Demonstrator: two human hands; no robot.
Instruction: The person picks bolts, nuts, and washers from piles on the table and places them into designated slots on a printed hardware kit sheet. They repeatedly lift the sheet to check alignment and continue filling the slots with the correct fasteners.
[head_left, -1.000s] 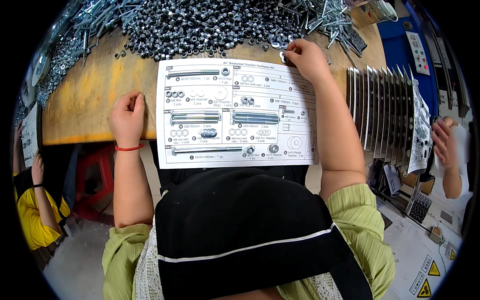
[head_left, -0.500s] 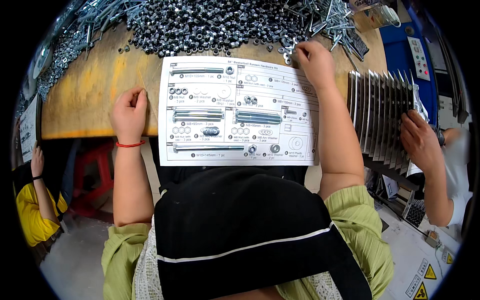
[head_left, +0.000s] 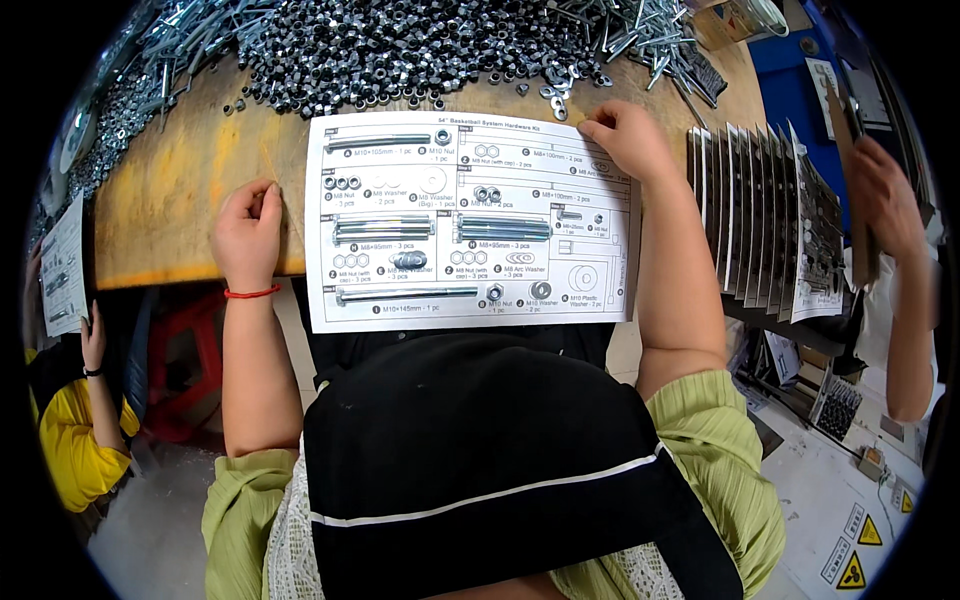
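A white printed card lies before me at the table's near edge, its lower part jutting past it. Bolts, dark nuts and washers lie over its printed boxes, though some parts may be only pictures. My right hand is closed at the card's upper right edge, thumb and forefinger pinched. What those fingertips hold, if anything, is hidden. Left of the card, my left hand rests closed on the wooden table, and its grip is also hidden. A few linked-looking flat washers lie beyond my right fingertips.
A wide heap of nuts spreads across the back, with long bolts at its right. Several upright cards stand at the right. A co-worker's hand holds a brownish flat piece there; another person's hand is at far left.
My right hand has drawn back from the heap's edge to the card's top edge. At right, the co-worker's hand has lifted off the upright cards. The view has shifted slightly.
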